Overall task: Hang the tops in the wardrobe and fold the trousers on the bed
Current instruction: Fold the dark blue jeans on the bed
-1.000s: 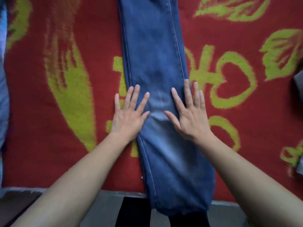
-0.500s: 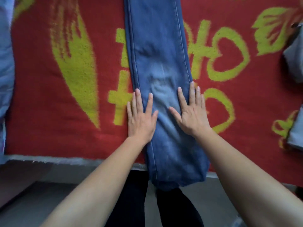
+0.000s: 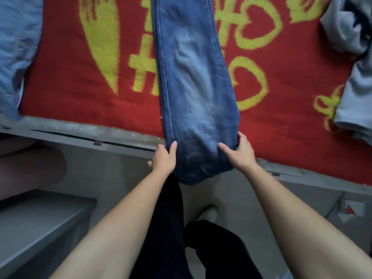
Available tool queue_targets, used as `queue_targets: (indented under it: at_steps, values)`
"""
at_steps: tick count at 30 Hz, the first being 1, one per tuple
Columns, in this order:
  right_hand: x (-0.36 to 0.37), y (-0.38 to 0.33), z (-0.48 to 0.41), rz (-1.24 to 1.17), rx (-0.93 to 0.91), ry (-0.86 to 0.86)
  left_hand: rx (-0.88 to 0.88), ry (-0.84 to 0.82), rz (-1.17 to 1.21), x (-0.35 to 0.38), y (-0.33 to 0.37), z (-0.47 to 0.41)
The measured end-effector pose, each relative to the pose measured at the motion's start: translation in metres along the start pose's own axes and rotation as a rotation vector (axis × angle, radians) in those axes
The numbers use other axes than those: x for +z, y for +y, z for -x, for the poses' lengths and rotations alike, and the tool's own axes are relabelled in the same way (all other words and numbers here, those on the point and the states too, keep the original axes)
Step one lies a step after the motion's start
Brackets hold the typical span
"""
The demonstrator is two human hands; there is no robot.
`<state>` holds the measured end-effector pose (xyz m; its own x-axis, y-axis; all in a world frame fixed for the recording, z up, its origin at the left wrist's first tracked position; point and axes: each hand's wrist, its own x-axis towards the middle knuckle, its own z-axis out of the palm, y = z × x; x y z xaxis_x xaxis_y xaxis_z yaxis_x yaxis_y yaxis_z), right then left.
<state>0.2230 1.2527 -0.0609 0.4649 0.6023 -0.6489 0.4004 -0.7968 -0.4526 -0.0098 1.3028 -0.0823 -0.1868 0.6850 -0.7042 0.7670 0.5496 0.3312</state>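
A pair of blue jeans (image 3: 193, 87) lies lengthwise on the bed (image 3: 84, 131), folded leg upon leg. It runs from 12 o'clock down to the middle of the view, and the hem end hangs just over the bed's near edge. The denim is faded pale along the middle and lightly creased there.

The left hand (image 3: 164, 158) grips the jeans' left edge close to the hem, thumb laid on top of the cloth and the fingers tucked beneath, out of sight. The right hand (image 3: 239, 152) clamps the opposite edge at the same level, thumb stretched across the top towards 9 o'clock and fingers curled round the side seam. The two hands are apart, with the width of the leg between them.

Under the jeans is a red blanket (image 3: 70, 81) with yellow-green hearts and leaf shapes. A pale blue garment (image 3: 14, 47) lies at 10 o'clock, well apart from the jeans, and a crumpled grey-blue garment (image 3: 352, 57) lies at 2 o'clock. At 6 o'clock the person's dark-trousered legs (image 3: 161, 228) stand on a light floor (image 3: 120, 178).
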Motion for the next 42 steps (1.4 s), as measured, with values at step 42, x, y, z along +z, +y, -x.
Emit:
queue_targets:
  at_steps: [42]
  values:
    - [-0.084,0.029,0.200,-0.601,0.313,-0.391,-0.240,-0.339,0.717,-0.068,-0.020,0.233]
